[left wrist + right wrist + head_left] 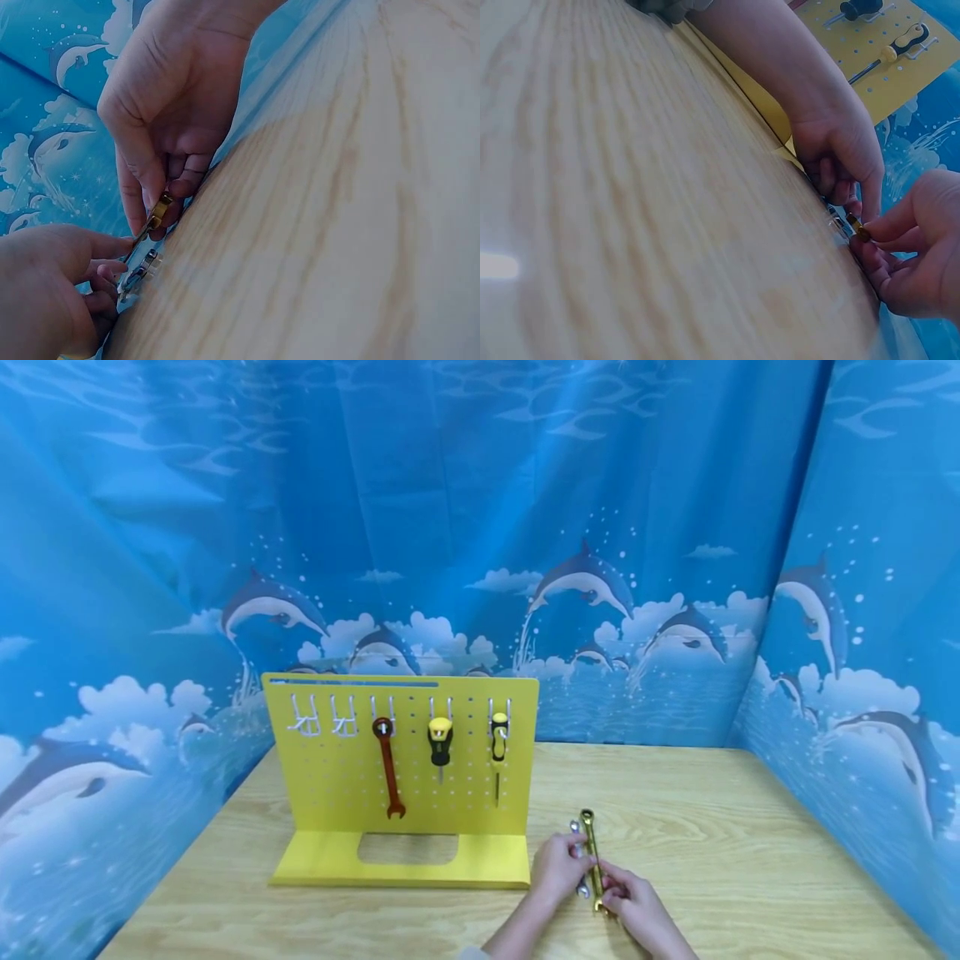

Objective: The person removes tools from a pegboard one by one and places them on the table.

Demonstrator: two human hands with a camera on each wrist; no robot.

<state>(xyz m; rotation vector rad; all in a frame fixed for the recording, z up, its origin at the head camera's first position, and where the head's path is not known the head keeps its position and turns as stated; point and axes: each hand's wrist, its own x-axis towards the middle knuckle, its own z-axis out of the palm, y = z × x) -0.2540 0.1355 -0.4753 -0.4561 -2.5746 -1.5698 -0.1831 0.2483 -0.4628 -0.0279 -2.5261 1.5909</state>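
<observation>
A gold combination wrench (597, 883) lies nearly lengthwise over the wooden table, ring end away from me. My right hand (641, 910) pinches it near its open end between thumb and fingers. At its middle, my left hand (557, 867) has thumb and fingertips on the shaft. Just left of it is a silver wrench (582, 890), partly covered by the left fingers. In the left wrist view the gold wrench (157, 213) is tilted, its near end raised in the right fingers, and the silver wrench (139, 271) sits low beside the left fingers.
Left of the hands stands a yellow pegboard (337, 793) with white hooks. On it hang a reddish-brown wrench (389, 768), a stubby screwdriver (440, 742) and a longer screwdriver (498, 743). Two hooks (305, 722) at its left hold nothing. A blue dolphin curtain (450, 527) encloses the table.
</observation>
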